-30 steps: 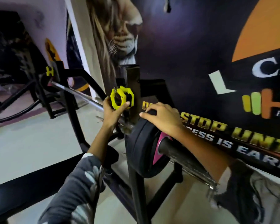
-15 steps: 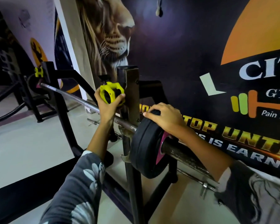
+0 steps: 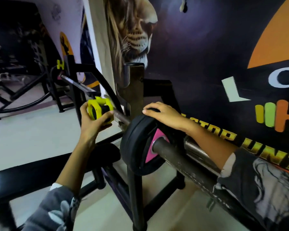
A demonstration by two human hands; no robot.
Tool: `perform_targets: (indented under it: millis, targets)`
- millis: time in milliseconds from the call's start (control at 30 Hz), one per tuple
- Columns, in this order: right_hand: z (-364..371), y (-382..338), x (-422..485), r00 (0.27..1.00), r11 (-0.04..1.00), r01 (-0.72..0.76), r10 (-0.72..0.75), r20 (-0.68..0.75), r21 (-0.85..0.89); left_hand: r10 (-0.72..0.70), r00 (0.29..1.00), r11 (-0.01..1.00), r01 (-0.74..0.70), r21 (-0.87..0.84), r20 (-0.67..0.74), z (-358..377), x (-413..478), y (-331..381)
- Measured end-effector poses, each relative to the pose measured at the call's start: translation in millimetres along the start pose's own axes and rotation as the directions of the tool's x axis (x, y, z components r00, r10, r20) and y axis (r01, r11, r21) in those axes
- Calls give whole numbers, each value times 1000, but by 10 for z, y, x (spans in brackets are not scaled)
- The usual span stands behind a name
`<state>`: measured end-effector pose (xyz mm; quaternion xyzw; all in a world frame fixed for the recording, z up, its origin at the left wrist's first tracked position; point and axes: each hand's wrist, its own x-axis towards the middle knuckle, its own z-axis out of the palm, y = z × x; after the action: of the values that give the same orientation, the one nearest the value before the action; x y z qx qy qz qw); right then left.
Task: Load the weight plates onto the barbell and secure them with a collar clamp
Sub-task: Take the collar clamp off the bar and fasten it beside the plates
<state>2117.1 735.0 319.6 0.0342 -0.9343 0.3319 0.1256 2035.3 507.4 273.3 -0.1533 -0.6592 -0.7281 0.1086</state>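
Note:
A black weight plate (image 3: 135, 147) with a pink hub sits on the near sleeve (image 3: 178, 157) of the barbell, close to the rack upright. My right hand (image 3: 163, 115) lies flat over the plate's top edge, fingers straight. My left hand (image 3: 93, 120) grips a yellow collar clamp (image 3: 99, 110) to the left of the upright, in front of the thin bar shaft (image 3: 77, 85). The clamp is off the sleeve. At the bar's far end another plate and a yellow collar (image 3: 60, 65) show dimly.
The black rack upright (image 3: 135, 90) stands just behind the plate, its post running down to the floor. A black bench pad (image 3: 32, 175) lies at lower left. A printed wall banner (image 3: 207, 55) runs close along the right. Dark gym machines (image 3: 15, 72) stand at far left.
My left hand has carried the yellow clamp down and toward me, away from the upright's top. My right hand has stayed on the plate's top edge. The view has shifted slightly.

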Motion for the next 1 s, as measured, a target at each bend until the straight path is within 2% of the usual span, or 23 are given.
perform_targets:
  millis: [100, 200, 367, 500, 600, 667, 733, 800, 867, 933, 1000]
  targets:
    - [-118, 73, -31, 992, 955, 20, -56, 114, 295, 67, 998, 992, -66, 107, -10, 193, -296, 134]
    - [-257, 190, -143, 987, 825, -18, -77, 144, 565, 130, 991, 981, -124, 147, -29, 485, -554, 350]
    - [-518, 321, -342, 962, 766, -37, -147, 231, 642, 263, 964, 900, -227, 372, -47, 948, -995, 699]
    - [-648, 231, -590, 939, 711, -13, -233, 254, 703, 291, 957, 761, -221, 611, -17, 1234, -1334, 826]
    - [-730, 214, -833, 930, 733, 56, -286, 232, 678, 297, 954, 697, -239, 677, 30, 1453, -1616, 862]
    - [-774, 236, -984, 937, 713, 34, -266, 225, 701, 297, 954, 659, -238, 714, 44, 1547, -1768, 913]
    - [-828, 281, -1144, 948, 674, 2, -236, 212, 739, 247, 966, 695, -233, 680, 78, 1615, -1944, 989]
    - [-910, 354, -1310, 948, 651, 14, -250, 198, 759, 152, 979, 843, -199, 500, 134, 1655, -2164, 1074]
    - [-998, 446, -1494, 935, 632, 11, -281, 217, 775, 94, 990, 948, -121, 296, 101, 1688, -2444, 1177]
    - [-1095, 546, -1724, 911, 619, 3, -325, 253, 785, 8, 999, 987, -13, 159, 32, 1699, -2740, 1248]
    - [-1186, 644, -1965, 880, 591, 3, -384, 279, 806, -69, 997, 986, 63, 153, 35, 1716, -2990, 1262]
